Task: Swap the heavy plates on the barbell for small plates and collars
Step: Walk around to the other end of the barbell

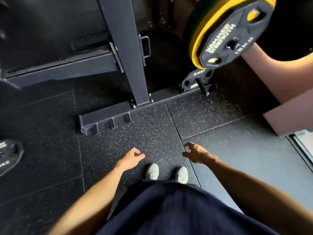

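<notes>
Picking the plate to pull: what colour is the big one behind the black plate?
Yellow plate, clearest in the head view.

Bare speckled floor [152, 126] lies open ahead of both hands, nothing between the left hand [131, 158] and the right hand [196, 152]. Further ahead the rack's base rail [118, 111], with short pegs along it, and its upright post [128, 48] bar the way. Up to the right, the loaded plates [227, 36] and another person's leg [264, 75] crowd that side.

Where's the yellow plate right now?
Upper right of the head view: the yellow plate sits behind a black plate, above a smaller plate near the rack base.
</notes>
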Motion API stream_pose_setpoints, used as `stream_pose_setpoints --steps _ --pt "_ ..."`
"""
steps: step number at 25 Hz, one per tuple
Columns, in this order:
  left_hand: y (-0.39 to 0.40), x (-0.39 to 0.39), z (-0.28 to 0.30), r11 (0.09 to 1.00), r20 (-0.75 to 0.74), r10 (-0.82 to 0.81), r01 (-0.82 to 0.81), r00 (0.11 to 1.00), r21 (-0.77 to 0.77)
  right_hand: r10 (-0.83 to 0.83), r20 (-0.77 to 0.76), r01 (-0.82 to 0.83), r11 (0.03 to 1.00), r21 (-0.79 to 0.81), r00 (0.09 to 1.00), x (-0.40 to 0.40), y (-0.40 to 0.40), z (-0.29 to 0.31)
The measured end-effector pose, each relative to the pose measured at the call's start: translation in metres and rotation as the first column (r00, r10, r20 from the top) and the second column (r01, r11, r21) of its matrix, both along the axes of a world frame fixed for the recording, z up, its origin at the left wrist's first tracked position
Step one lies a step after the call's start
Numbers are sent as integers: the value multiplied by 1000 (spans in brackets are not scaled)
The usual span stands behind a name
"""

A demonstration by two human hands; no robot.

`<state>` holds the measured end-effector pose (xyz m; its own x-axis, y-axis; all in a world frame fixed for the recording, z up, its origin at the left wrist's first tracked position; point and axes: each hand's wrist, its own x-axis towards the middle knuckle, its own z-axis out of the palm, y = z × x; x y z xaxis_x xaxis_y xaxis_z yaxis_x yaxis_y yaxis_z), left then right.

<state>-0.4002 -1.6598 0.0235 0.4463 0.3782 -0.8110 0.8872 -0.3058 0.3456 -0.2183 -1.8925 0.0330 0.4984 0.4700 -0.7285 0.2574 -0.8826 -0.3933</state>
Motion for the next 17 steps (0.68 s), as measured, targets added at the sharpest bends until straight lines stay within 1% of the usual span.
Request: stream_pose_setpoints --steps 2,4,9,12,17 --pt "3 14 11 996 85 80 -82 993 18 40 19 -40 999 28 999 21 10 8" --pt "11 33 28 989 192 129 -141 973 49 64 81 -69 995 70 995 46 25 18" --pt "58 85 103 947 418 201 -285 886 149 66 240 -116 972 204 969 105 88 73" --pt "96 108 148 918 531 188 -340 826 203 54 335 -154 947 281 941 124 128 115" --pt "151 129 235 880 678 94 -379 729 286 25 494 -263 870 418 869 148 192 199"
